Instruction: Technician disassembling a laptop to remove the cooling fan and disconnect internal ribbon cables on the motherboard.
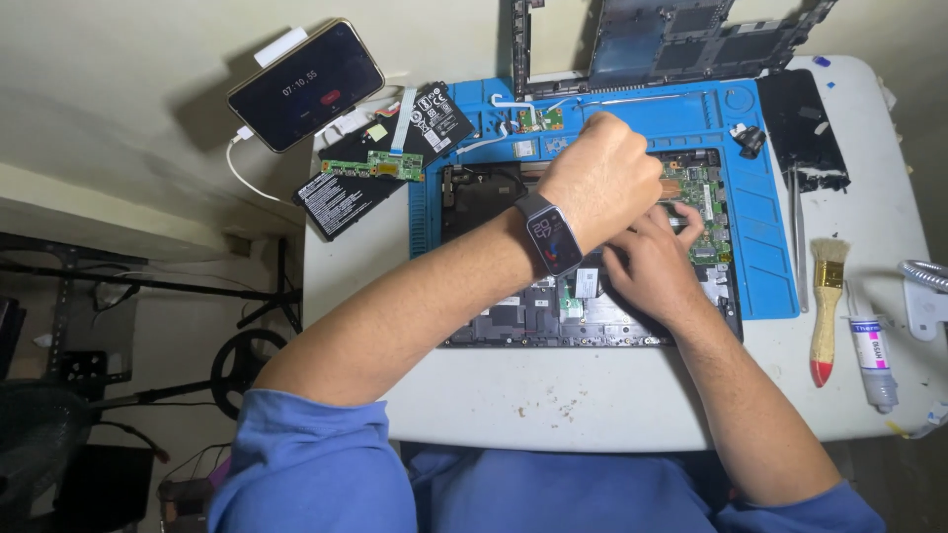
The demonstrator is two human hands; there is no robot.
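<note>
Opened black laptop chassis (513,316) with exposed green motherboard (706,197), flat on the blue mat (765,257)

The opened laptop (553,296) lies on the mat (760,197) (brush (828,306) and tube (873,355) to its right), phone (306,84) behind-left.

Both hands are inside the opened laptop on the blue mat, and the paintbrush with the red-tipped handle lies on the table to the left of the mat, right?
Not quite: the paintbrush lies right of the blue mat, as the head view shows. Both the left hand and right hand are in the opened laptop.
</note>
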